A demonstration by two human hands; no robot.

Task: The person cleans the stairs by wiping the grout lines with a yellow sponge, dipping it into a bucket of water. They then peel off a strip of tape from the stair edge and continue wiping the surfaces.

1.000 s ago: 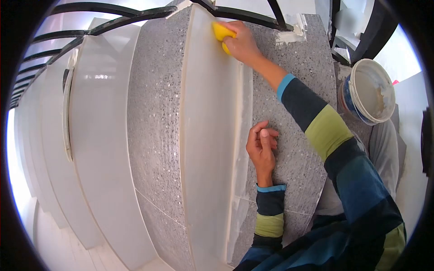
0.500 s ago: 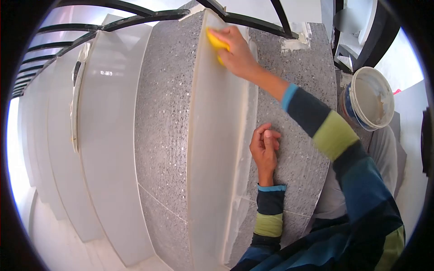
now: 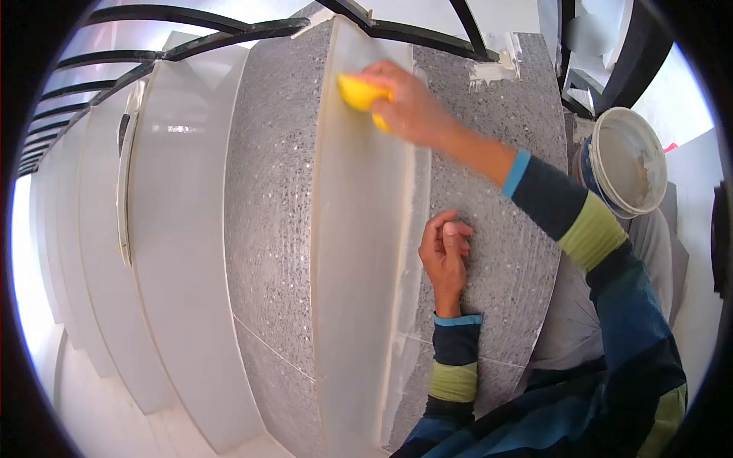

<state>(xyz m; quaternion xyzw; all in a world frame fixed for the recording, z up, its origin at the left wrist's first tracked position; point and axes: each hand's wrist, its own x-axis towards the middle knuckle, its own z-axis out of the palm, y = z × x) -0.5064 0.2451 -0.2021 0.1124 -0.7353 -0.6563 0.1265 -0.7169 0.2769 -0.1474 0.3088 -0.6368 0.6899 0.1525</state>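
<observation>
My right hand (image 3: pixel 405 103) is closed round a yellow sponge (image 3: pixel 360 93) near the upper end of a white stair riser (image 3: pixel 359 229). The sponge lies against the riser, partly covered by my fingers. My left hand (image 3: pixel 445 248) rests on the grey speckled tread (image 3: pixel 500 282) beside the riser, its fingers loosely bent and holding nothing. Along the joint between riser and tread runs a pale smeared strip (image 3: pixel 393 359). Another grey speckled tread (image 3: pixel 271 206) lies on the riser's other side.
Black metal railings (image 3: pixel 427 38) run along the top, with white patches at their feet. A bucket with a white, smeared inside (image 3: pixel 628 164) stands at the right. A long thin tool (image 3: pixel 124 198) leans on a lower white riser (image 3: pixel 183 252) at the left.
My right hand and the sponge have moved down the riser, closer to me. My left hand stays on the tread. The view has shifted slightly.
</observation>
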